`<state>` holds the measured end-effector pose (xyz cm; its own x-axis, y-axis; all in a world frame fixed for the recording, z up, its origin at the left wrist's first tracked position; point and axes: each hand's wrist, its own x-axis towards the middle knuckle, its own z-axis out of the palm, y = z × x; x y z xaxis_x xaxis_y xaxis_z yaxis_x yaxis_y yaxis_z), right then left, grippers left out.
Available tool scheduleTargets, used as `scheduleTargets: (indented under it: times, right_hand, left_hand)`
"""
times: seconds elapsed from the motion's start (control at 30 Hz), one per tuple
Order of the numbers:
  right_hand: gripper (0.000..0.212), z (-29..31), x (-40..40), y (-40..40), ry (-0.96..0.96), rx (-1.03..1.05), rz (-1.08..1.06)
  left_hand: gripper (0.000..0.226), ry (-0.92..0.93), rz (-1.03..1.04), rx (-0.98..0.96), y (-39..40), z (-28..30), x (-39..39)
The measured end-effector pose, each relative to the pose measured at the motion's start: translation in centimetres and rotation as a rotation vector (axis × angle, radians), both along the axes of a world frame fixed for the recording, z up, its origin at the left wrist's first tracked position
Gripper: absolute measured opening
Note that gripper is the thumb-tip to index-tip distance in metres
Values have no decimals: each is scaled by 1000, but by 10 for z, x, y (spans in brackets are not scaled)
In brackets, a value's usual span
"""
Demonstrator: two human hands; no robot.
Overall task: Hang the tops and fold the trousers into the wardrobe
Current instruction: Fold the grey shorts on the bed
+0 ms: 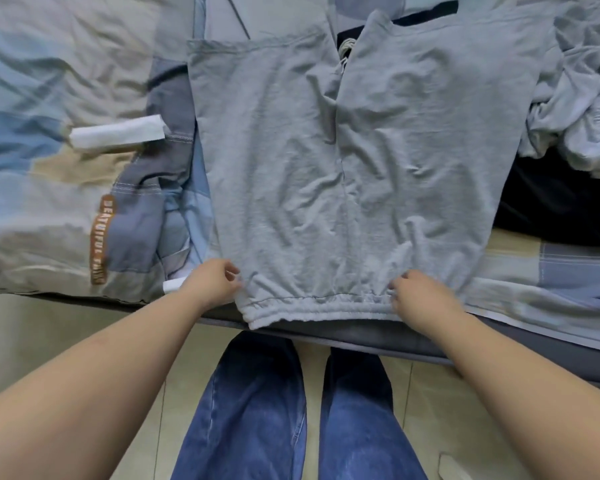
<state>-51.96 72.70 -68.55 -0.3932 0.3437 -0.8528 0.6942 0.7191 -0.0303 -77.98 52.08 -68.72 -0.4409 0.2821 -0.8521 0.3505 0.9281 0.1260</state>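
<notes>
Two hands (pixel 215 280) (pixel 418 292), one grey trousers (pixel 343 161), perhaps shorts

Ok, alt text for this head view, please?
Two hands, left hand and right hand, pinch the waistband of grey trousers spread flat on a bed, legs pointing away. More crumpled clothes lie at the right.

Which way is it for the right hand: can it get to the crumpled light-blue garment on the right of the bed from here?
Probably yes. The right hand pinches the waistband of the grey trousers; the crumpled light-blue garment lies uncovered further back on its side, nothing between them, though it must release first.
</notes>
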Motion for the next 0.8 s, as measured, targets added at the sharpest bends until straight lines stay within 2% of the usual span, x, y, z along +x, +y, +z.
scheduleTargets:
  times: [0.17, 0.27, 0.37, 0.43, 0.6, 0.8]
  right_hand:
    - [39, -5, -114, -61, 314, -225, 44]
    - [48, -5, -166, -92, 387, -326, 13]
    - [50, -8, -202, -109, 357, -366, -18]
    - [52, -15, -219, -116, 309, -381, -46]
    - [53, -40, -242, -125, 177, -371, -60]
    - [58, -53, -262, -143, 35, -262, 197]
  left_hand:
    - [33, 119, 152, 179, 24, -6, -56]
    - [40, 134, 169, 232, 37, -15, -86]
    - [45, 78, 82, 261, 51, -24, -101]
    - [47, 31, 110, 313, 58, -33, -110]
    - [44, -14, 328, 447, 72, -53, -128]
    - [39, -23, 578, 638, 94, -65, -140]
